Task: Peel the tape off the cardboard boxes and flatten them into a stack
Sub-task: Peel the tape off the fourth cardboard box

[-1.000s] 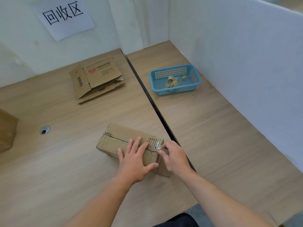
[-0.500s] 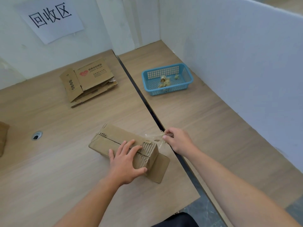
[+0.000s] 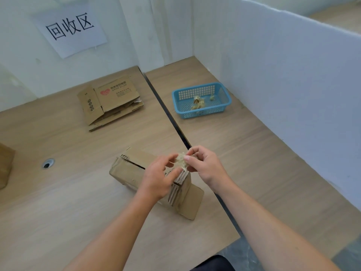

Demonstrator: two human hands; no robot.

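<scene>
Over cardboard box [image 3: 127,171]: tape wad [image 3: 180,161], likely light, limp, sticky; left hand [image 3: 156,179] and right hand [image 3: 204,168] fingertips pinch it.

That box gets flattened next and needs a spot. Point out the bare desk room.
Bare wood: between the flattened stack and the box, right of the cable hole; and the right desk, from the blue basket to the near edge. Crowded: at the box, where left hand and right hand hold the tape.
</scene>
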